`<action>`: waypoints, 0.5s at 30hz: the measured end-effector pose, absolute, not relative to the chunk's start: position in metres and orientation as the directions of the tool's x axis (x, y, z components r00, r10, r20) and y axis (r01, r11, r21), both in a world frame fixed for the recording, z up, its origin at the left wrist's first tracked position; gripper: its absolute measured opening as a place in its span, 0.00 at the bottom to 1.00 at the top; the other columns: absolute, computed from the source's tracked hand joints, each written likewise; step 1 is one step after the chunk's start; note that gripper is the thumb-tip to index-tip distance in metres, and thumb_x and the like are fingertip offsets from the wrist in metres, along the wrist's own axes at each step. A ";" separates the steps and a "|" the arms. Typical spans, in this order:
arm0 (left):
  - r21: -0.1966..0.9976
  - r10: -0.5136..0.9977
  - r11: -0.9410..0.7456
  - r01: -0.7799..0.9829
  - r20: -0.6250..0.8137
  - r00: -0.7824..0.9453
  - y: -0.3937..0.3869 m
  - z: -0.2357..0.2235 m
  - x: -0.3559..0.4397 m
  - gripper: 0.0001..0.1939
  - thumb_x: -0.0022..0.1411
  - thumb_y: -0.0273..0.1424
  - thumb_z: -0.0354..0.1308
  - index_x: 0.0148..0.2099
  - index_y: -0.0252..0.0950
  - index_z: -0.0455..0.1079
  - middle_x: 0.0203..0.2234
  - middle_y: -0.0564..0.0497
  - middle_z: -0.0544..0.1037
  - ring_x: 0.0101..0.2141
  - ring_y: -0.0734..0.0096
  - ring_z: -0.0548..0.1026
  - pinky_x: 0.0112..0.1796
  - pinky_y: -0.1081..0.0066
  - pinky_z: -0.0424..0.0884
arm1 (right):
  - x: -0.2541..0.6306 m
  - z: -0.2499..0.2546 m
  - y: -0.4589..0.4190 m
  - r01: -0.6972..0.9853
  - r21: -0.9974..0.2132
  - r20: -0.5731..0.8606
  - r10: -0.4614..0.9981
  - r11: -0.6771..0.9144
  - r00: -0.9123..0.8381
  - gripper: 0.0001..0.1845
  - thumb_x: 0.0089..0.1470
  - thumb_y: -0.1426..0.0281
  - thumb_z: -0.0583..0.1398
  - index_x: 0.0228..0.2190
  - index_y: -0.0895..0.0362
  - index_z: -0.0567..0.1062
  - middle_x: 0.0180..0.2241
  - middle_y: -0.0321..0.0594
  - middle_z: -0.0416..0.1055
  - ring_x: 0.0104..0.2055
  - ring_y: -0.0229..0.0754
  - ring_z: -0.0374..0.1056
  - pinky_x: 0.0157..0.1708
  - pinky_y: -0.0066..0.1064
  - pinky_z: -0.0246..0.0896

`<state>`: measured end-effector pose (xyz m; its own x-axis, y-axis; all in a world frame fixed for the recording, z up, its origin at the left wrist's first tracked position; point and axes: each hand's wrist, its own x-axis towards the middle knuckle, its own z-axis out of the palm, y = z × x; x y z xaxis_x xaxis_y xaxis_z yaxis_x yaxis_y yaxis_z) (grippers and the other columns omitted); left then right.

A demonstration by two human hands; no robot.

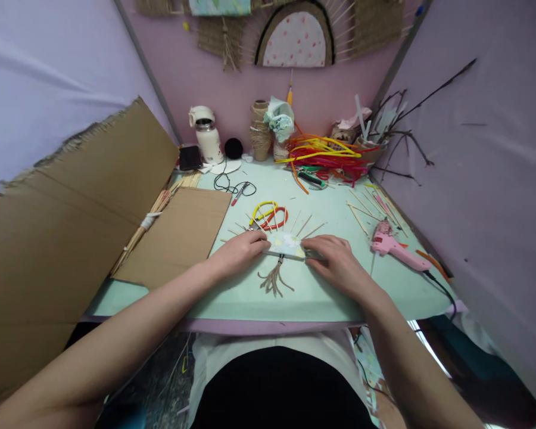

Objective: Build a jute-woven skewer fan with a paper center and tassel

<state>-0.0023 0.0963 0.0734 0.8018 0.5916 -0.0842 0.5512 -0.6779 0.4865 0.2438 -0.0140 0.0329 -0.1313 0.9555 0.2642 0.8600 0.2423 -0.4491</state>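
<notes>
"In the head view, what's being held?"
"A half-round piece (286, 243), on the pale green bench (241, 301) between the left hand (239, 251) and the right hand (335, 261). Each grips one end with its fingers."
"How does it look?"
"Pale, with soft blue-green and yellowish patches. The straight edge faces the person; thin sticks (313, 229) fan out from the curve, and a brown tassel (274, 279) splays from the straight side."
"Anything near?"
"Red-and-yellow handles (272, 227) just beyond the left hand; a pink glue gun (399, 250) right of the right hand."
</notes>
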 end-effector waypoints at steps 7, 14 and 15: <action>0.486 0.613 -0.660 0.573 -0.092 0.785 0.096 0.072 -0.003 0.16 0.67 0.31 0.45 0.49 0.39 0.73 0.46 0.44 0.77 0.45 0.60 0.74 0.45 0.62 0.70 | 0.239 0.030 -0.009 0.857 -0.444 0.301 0.944 0.260 -0.131 0.14 0.60 0.71 0.58 0.47 0.49 0.75 0.49 0.40 0.78 0.53 0.53 0.67 0.51 0.50 0.52; 0.454 0.606 -0.684 0.571 -0.082 0.791 0.096 0.067 -0.006 0.15 0.69 0.32 0.45 0.50 0.39 0.71 0.52 0.45 0.75 0.50 0.60 0.73 0.48 0.62 0.70 | 0.238 0.032 -0.010 0.875 -0.404 0.310 0.940 0.268 -0.145 0.15 0.59 0.72 0.59 0.48 0.50 0.75 0.49 0.41 0.77 0.52 0.54 0.66 0.49 0.49 0.52; 0.433 0.590 -0.710 0.555 -0.064 0.805 0.097 0.066 -0.006 0.16 0.69 0.32 0.45 0.51 0.39 0.71 0.54 0.44 0.73 0.52 0.60 0.72 0.49 0.62 0.70 | 0.238 0.032 -0.009 0.875 -0.405 0.306 0.941 0.266 -0.145 0.15 0.59 0.72 0.59 0.48 0.51 0.75 0.49 0.41 0.77 0.52 0.54 0.66 0.49 0.48 0.52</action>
<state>-0.0065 0.0973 0.0656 0.8047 0.5902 -0.0643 0.5552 -0.7099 0.4334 0.2377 -0.0094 0.0324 -0.1451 0.9410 0.3058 0.8748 0.2664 -0.4047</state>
